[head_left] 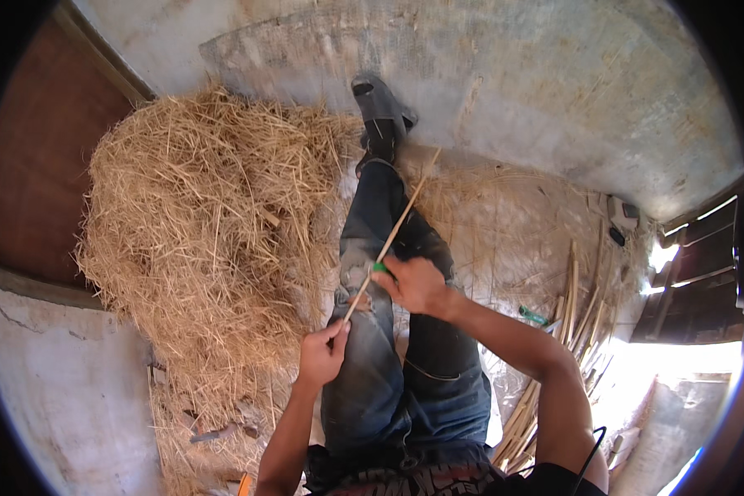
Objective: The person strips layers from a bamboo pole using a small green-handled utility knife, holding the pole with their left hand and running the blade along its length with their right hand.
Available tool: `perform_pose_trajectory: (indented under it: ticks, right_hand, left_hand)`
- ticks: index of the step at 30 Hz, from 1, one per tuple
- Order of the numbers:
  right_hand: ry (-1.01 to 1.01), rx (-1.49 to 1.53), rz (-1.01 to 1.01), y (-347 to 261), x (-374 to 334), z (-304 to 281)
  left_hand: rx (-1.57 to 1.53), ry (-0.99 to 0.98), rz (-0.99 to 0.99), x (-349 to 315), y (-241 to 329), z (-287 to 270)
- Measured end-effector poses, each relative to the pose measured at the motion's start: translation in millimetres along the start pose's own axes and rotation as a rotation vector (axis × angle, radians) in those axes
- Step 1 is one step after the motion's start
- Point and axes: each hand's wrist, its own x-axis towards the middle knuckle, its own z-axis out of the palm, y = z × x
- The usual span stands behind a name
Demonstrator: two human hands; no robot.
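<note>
A long, thin bamboo strip [405, 213] slants across my legs, its far tip reaching past my knee. Its near end is pinched between the thumb and fingers of my left hand [324, 354], above my thigh. My right hand [413, 283] is closed around a small green-handled tool [379, 267] at the middle of the strip, over the knee. The fingers cover most of that tool, so its blade or working end cannot be made out. Worn dark jeans [372, 355] lie under both hands.
A big heap of pale shavings [207, 207] fills the left side. Split strips [525, 417] lie at the right, near a green bottle-like object [533, 315]. A grey-bladed tool [211, 434] rests at lower left. My shoe [380, 103] is by the concrete wall [512, 83].
</note>
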Motion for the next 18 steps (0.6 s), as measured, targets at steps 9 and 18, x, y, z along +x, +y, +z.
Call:
perform_pose_trajectory:
  ticks: [9,18]
  right_hand:
    - [0.136,0.045,0.131,45.9,15.6,-6.9]
    - [0.121,0.039,0.050,26.1,13.4,-0.6]
  left_hand:
    - [-0.023,-0.024,0.017,10.8,11.1,5.9]
    - [-0.023,-0.027,0.023,4.8,2.0,1.0]
